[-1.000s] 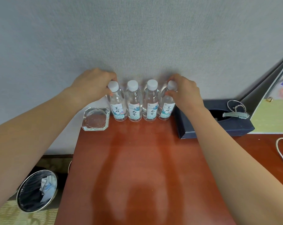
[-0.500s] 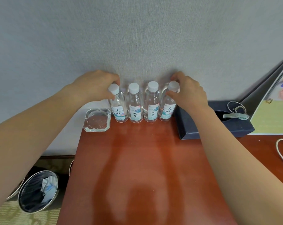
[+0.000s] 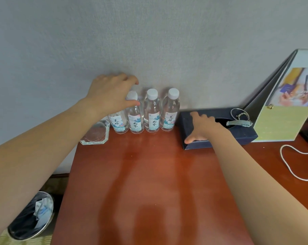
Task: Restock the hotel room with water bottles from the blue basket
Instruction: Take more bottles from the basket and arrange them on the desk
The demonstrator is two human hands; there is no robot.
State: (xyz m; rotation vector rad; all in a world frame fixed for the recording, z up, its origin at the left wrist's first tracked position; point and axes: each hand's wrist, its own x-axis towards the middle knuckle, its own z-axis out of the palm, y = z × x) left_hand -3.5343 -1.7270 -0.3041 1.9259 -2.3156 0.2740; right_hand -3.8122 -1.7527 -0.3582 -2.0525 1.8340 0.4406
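Note:
Several clear water bottles with white caps and pale blue labels stand in a row against the grey wall, from the leftmost bottle [image 3: 118,123] to the rightmost bottle [image 3: 170,112]. My left hand [image 3: 110,94] hovers over the two left bottles with its fingers apart, hiding the leftmost cap. My right hand [image 3: 202,128] lies flat with spread fingers on the dark blue box [image 3: 241,136], apart from the bottles. The blue basket is out of view.
A glass ashtray [image 3: 96,135] sits at the left end of the red-brown desk [image 3: 149,174], beside the row. A standing menu card [image 3: 282,121] and a white cord [image 3: 290,167] are on the right. A lined waste bin [image 3: 31,218] stands on the floor at lower left.
My right hand has let go of the rightmost bottle's cap and dropped onto the blue box. My left hand has loosened from the leftmost cap and opened above it.

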